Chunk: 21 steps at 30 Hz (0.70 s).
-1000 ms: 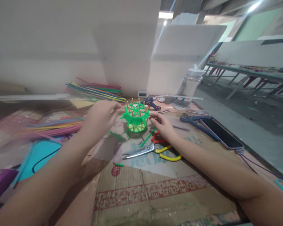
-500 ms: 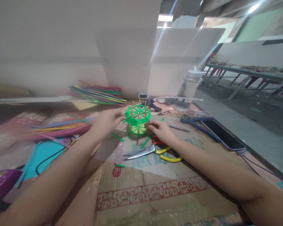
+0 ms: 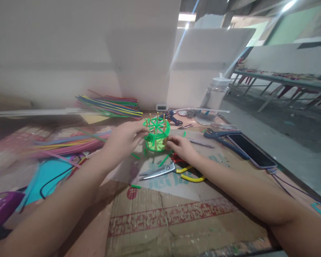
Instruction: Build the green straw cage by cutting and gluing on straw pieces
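A small round model (image 3: 157,132) of bright green strips and upright wooden sticks stands on the sheet before me. It has a spoked ring above and a spoked base below, with a green fringe on its left front. My left hand (image 3: 128,135) pinches the fringe at the left side. On the right, my right hand (image 3: 181,145) has thumb and fingers closed on the model's lower edge, around a stick; the exact contact is partly hidden. Just in front lie yellow-handled scissors (image 3: 173,170), blades pointing left. Short green offcuts (image 3: 166,158) are scattered around the model.
Coloured pipe cleaners (image 3: 111,106) are bundled at the back left. A glue gun (image 3: 172,117), a clear bottle (image 3: 215,96), blue-handled pliers (image 3: 226,142) and a phone (image 3: 253,150) lie behind and to the right. A purple glue gun (image 3: 5,207) rests at far left.
My left hand has shifted slightly right and turned over the fringe, whose raised left part now sits lower and nearer the sticks. My right hand stays at the model's right side.
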{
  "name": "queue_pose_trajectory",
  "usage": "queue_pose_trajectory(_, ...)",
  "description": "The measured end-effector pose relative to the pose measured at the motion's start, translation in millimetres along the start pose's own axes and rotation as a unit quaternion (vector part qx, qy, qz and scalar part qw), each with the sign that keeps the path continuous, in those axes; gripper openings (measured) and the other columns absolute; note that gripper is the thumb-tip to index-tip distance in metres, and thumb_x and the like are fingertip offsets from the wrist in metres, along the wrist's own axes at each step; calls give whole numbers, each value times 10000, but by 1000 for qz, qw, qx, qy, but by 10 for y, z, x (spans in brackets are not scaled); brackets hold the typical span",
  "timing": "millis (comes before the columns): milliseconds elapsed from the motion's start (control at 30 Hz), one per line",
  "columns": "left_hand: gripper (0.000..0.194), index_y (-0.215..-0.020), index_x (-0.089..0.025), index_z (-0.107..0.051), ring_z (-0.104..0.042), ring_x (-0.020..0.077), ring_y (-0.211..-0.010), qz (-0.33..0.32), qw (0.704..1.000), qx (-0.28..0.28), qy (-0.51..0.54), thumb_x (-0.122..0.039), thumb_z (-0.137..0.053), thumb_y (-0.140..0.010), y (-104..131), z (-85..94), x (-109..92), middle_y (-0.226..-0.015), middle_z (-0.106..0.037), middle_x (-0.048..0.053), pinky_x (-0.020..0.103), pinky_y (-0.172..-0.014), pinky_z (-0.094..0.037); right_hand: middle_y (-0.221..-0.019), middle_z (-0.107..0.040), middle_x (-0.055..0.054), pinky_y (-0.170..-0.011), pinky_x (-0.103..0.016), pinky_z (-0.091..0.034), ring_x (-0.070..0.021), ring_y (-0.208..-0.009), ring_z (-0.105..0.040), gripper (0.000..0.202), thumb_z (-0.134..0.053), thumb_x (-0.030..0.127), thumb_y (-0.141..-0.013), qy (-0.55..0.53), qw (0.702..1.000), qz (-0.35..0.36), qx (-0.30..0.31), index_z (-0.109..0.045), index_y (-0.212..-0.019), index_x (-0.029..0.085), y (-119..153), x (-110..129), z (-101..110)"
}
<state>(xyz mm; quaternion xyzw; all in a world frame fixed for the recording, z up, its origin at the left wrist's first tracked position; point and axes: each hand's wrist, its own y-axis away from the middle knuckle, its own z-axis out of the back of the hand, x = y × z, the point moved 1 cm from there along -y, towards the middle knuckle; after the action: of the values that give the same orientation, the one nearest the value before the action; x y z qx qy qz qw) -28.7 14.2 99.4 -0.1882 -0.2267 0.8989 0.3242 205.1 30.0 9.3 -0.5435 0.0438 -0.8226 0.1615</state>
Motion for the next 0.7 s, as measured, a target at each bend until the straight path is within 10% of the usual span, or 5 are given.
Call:
queue_pose_trajectory(267,276,-1118,-183,-713,-614,250,-927,-178,976,-31,-122,-135,-516,-930,5,-108,-47,-1020,-707,96,386,-819,-501,-793,-685,-18,-714,-332,-565,-186,-734,-694,141,-595,326,-846,-33,999,21,-11,-595,-913,202,-20,-43,-18)
queue_pose_trajectory(700,302,-1162,-171,-691,-579,343,-1134,-235,931,14,-278,-104,-573,-892,73,-52,-203,-1097,-677,137,467,-928,-489,-739,-655,2,-684,-312,-543,-171,-706,-660,76,-571,277,-847,-27,999,29,-7,-586,-858,203,9,27,-25)
